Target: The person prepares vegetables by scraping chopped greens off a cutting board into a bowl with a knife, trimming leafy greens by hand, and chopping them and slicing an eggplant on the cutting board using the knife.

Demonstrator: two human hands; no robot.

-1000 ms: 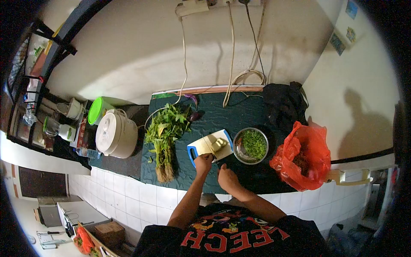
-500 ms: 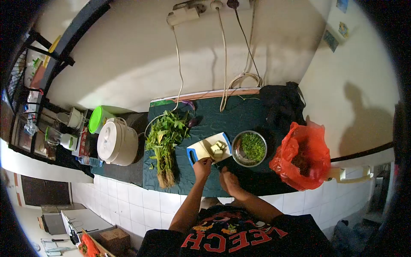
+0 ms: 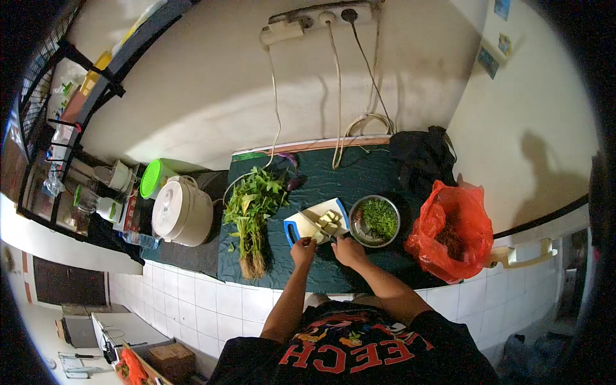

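Note:
A white cutting board (image 3: 305, 215) with blue ends lies before me on the dark green cloth. Several pale cut chunks (image 3: 330, 219) sit at its right side; their kind is unclear. My right hand (image 3: 350, 251) is closed round the handle of a kitchen knife (image 3: 314, 224), whose blade slants across the board up to the left. At the board's near edge, my left hand (image 3: 303, 251) pinches a pale chunk (image 3: 318, 237) beside the blade. Just right of the board stands a metal bowl (image 3: 352, 232) of chopped greens (image 3: 380, 219).
Left of the board lies a bunch of leafy greens with roots (image 3: 253, 212), with a purple eggplant (image 3: 296, 183) behind. A rice cooker (image 3: 183, 212) stands farther left. To the right are a red plastic bag (image 3: 475, 221) and a black cloth bag (image 3: 420, 154). Cords hang at the wall.
My right hand has moved up and forward, bringing the knife blade over the board. My left hand stays near the board's front edge. The whole view has shifted slightly.

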